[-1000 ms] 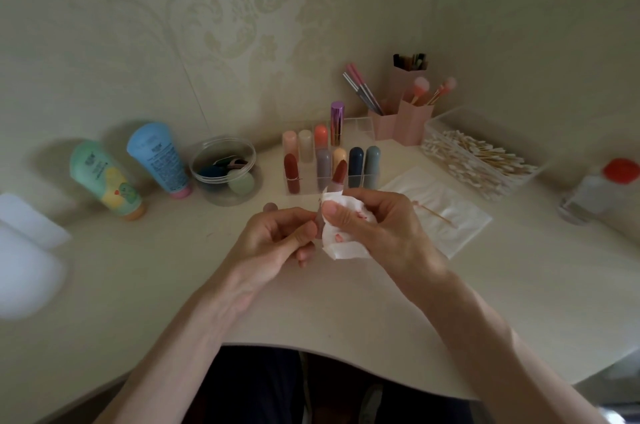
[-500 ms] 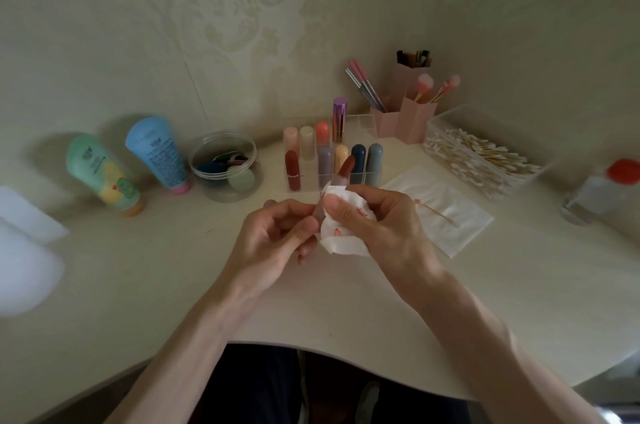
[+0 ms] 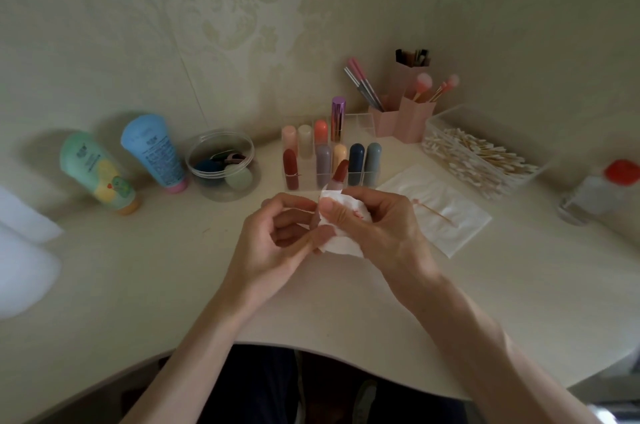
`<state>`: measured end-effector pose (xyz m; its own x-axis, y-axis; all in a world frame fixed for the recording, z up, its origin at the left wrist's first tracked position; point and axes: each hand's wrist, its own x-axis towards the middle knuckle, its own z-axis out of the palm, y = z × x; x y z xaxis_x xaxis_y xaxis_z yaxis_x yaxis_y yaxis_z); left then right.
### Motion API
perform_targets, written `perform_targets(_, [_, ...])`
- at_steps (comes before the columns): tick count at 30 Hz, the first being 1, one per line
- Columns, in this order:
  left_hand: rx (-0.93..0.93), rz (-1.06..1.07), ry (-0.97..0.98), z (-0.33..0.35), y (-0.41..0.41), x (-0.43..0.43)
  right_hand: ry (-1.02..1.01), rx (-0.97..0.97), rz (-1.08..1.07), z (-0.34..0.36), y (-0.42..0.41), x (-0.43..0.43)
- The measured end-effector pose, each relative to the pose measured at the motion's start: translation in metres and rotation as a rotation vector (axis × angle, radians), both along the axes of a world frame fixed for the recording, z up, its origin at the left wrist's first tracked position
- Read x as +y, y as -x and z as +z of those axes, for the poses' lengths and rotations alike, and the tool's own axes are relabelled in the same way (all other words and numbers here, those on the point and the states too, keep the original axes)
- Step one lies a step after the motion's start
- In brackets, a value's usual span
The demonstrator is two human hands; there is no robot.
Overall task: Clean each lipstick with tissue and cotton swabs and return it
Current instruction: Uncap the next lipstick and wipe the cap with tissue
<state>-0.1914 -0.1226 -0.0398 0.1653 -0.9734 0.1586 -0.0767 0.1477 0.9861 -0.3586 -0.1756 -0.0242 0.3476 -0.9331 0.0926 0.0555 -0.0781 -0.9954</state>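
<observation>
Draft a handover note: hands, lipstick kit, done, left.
Left hand pinches the red lipstick low down, bullet exposed.
Right hand grips the crumpled tissue round its tube; red smears on it.
One pink-tipped cotton swab lies on the flat tissue sheet; fresh cotton swabs in the clear box.
Other lipsticks stand in the acrylic organizer.
Done: one swab used, tissue wipe under way.
Left: finish wiping, cap it (cap unseen), slot it back; state of the others unknown.

This is a home vanity corner: a cream bench (image 3: pixel 156 285) set against patterned damask wallpaper (image 3: pixel 225 8), with a clear lipstick organiser (image 3: pixel 360 119) at the back. Right of the organiser stand a pink brush holder (image 3: pixel 412 122) and a box of cotton swabs (image 3: pixel 433 133). Left of it are a jar of makeup sponges (image 3: pixel 214 193) and two cream tubes (image 3: pixel 156 150).
</observation>
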Motion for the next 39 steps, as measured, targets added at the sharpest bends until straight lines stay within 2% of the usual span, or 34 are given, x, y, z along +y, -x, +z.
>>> perform_targets(6, [0.128,-0.013,-0.042,0.003,-0.004,0.001,-0.041,-0.001,0.056,0.0,0.002,0.001])
perform_targets(12, [0.157,-0.085,-0.056,0.007,-0.007,0.002,-0.11,-0.081,0.117,0.002,0.002,0.002])
perform_targets(16, [0.082,-0.081,-0.015,0.006,-0.004,0.004,-0.108,-0.087,0.11,0.002,0.001,0.002])
perform_targets(23, [-0.067,0.108,0.09,0.004,-0.001,0.007,-0.042,-0.024,0.058,0.001,-0.004,0.003])
perform_targets(27, [-0.144,0.141,0.11,0.004,0.003,0.01,-0.026,-0.044,0.055,0.002,-0.004,0.005])
perform_targets(36, [-0.193,-0.049,0.107,0.002,-0.003,0.009,0.0,-0.083,0.087,-0.002,0.003,-0.001])
perform_targets(39, [-0.301,-0.069,0.123,-0.001,-0.005,0.009,-0.001,-0.035,0.054,0.0,0.004,-0.002])
